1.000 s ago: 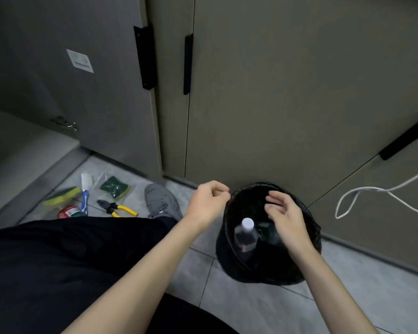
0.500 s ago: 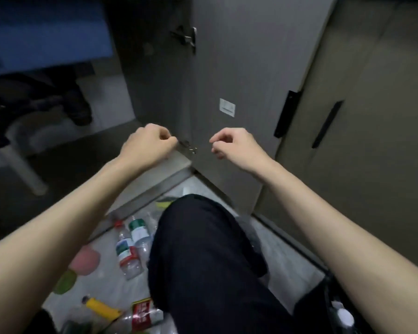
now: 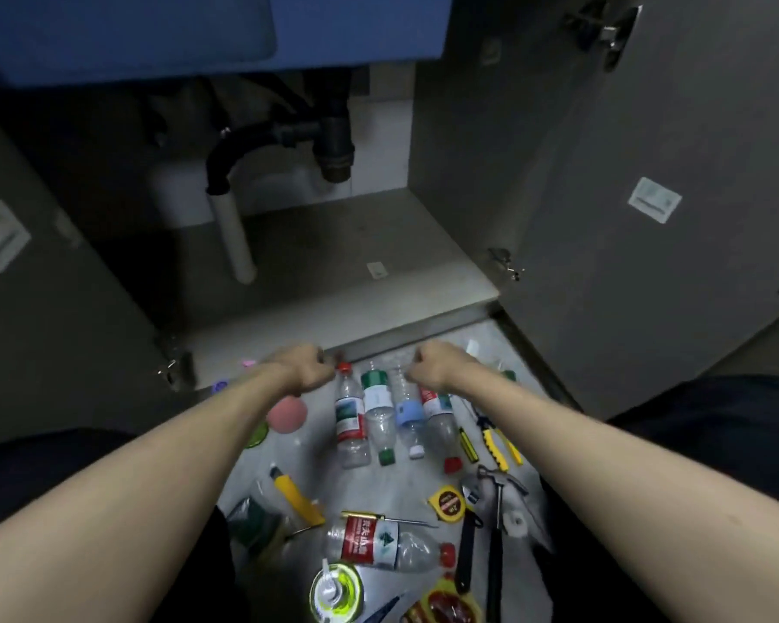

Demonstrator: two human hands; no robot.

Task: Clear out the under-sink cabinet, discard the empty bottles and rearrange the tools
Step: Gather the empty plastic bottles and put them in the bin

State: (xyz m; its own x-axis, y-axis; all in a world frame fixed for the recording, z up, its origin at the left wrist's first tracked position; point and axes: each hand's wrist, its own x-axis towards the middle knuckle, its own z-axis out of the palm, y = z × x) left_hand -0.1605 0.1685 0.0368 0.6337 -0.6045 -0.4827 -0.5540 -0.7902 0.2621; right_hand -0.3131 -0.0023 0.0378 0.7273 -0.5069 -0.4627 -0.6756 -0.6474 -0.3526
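Several plastic bottles lie side by side on the tiled floor in front of the open under-sink cabinet: a red-capped one, a green-labelled one and a blue-labelled one. Another bottle lies crosswise nearer me. My left hand and my right hand hover with curled fingers over the far ends of the row, holding nothing. Around the bottles lie tools: yellow pliers, a tape measure, a hammer, a yellow utility knife.
The cabinet shelf is bare apart from the black drain pipe and a white pipe. Both doors stand open, the right door and the left door. A pink ball and a spray can lie on the floor. My knees flank the pile.
My view has swung left from the black bin to the open cabinet. Both hands came away from the bin and now hang over the bottles on the floor.
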